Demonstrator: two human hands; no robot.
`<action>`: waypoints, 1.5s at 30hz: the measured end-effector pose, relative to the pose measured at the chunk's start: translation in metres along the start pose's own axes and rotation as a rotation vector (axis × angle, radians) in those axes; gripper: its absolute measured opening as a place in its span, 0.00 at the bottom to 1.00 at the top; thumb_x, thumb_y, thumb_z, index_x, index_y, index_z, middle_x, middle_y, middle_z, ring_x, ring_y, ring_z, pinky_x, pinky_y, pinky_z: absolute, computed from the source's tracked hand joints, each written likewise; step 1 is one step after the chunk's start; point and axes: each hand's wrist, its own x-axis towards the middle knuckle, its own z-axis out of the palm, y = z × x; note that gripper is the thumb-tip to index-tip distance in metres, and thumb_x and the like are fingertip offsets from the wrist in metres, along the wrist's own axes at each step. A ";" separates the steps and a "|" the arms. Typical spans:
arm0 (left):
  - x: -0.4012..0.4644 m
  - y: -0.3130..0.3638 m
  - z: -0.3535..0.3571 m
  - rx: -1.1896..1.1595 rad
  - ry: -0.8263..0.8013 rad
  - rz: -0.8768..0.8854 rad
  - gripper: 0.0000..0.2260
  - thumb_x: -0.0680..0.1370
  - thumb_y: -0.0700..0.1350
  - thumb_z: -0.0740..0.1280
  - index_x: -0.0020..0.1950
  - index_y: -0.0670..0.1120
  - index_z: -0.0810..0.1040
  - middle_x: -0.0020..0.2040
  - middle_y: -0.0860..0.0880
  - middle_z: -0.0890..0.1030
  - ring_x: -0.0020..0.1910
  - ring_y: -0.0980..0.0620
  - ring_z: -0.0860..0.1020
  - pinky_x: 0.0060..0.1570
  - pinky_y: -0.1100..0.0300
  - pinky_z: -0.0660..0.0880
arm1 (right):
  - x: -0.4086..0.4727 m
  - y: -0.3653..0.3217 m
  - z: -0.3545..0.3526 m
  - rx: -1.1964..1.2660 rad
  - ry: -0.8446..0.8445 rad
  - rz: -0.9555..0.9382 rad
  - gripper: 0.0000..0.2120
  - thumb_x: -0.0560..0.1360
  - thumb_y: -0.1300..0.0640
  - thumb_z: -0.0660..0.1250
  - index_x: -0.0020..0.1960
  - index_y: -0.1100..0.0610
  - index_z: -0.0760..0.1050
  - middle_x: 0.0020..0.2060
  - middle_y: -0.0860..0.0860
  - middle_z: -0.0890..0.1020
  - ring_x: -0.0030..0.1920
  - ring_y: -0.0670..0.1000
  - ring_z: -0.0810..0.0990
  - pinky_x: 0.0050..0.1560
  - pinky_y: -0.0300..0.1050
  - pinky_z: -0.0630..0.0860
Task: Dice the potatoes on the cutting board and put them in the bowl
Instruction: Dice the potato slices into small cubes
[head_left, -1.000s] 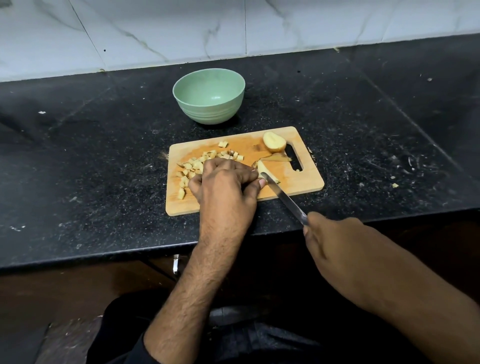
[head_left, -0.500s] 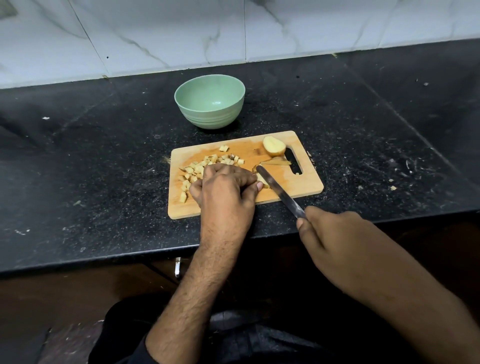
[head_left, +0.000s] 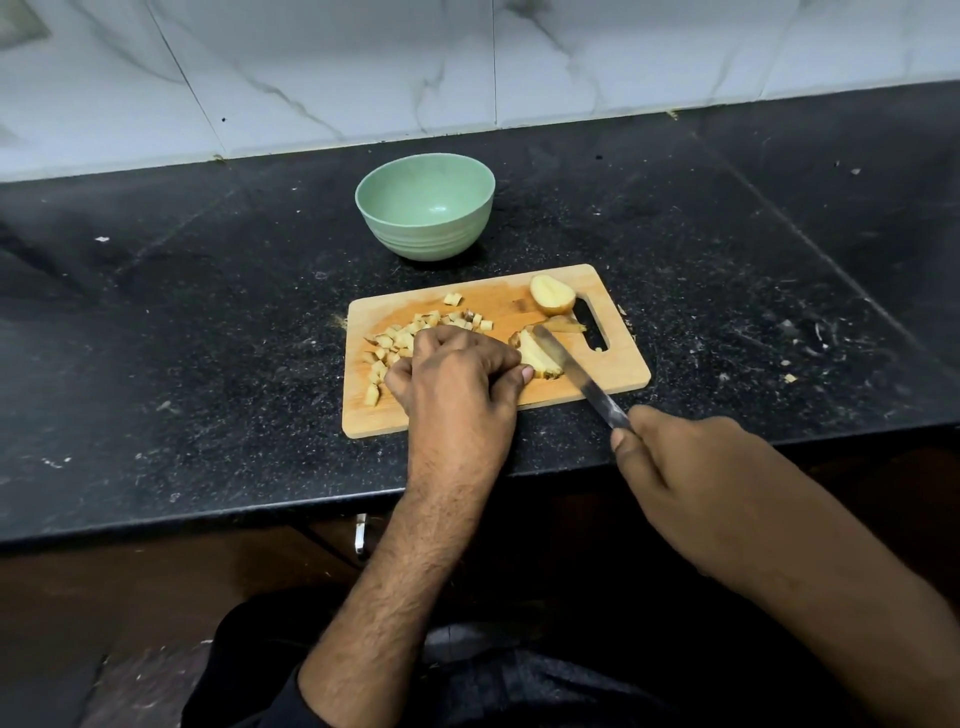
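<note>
**Knife set against the potato piece**

On the cutting board (head_left: 618, 366), the left hand (head_left: 457, 382) pins a potato piece (head_left: 535, 356) while the right hand (head_left: 691, 478) grips the knife (head_left: 576, 379). Dice (head_left: 400, 340) lie at nine o'clock; the bowl (head_left: 425, 208) sits at twelve on the worktop (head_left: 208, 338).

One bowl (head_left: 425, 206), one cutting board (head_left: 618, 370), one knife (head_left: 576, 374), one potato half (head_left: 551, 294) — many diced cubes (head_left: 400, 340), uncountable.

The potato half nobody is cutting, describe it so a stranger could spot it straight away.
On the black counter lies a wooden cutting board. At its far right corner, beside the handle slot, sits the potato half. Unlike the diced pieces and the slice under the knife, it is large, rounded and untouched.
</note>
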 end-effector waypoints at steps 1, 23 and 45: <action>0.000 0.000 0.000 0.005 -0.001 0.002 0.05 0.73 0.53 0.75 0.47 0.54 0.85 0.47 0.62 0.79 0.59 0.57 0.68 0.53 0.57 0.52 | 0.000 0.001 -0.001 0.010 0.006 0.008 0.14 0.83 0.42 0.50 0.43 0.48 0.65 0.31 0.47 0.75 0.33 0.48 0.75 0.35 0.47 0.71; 0.071 -0.006 -0.020 0.246 -0.524 0.576 0.13 0.75 0.60 0.70 0.57 0.58 0.82 0.57 0.62 0.77 0.64 0.58 0.66 0.59 0.54 0.53 | -0.003 0.011 -0.009 -0.016 -0.072 0.083 0.16 0.83 0.42 0.51 0.43 0.49 0.67 0.32 0.48 0.77 0.30 0.45 0.77 0.38 0.48 0.79; 0.031 -0.001 -0.016 0.316 -0.293 0.223 0.16 0.78 0.61 0.66 0.63 0.59 0.79 0.57 0.57 0.75 0.63 0.53 0.64 0.56 0.51 0.54 | -0.003 -0.017 0.003 -0.107 -0.006 0.069 0.11 0.84 0.43 0.47 0.48 0.47 0.62 0.35 0.46 0.71 0.36 0.49 0.72 0.36 0.46 0.69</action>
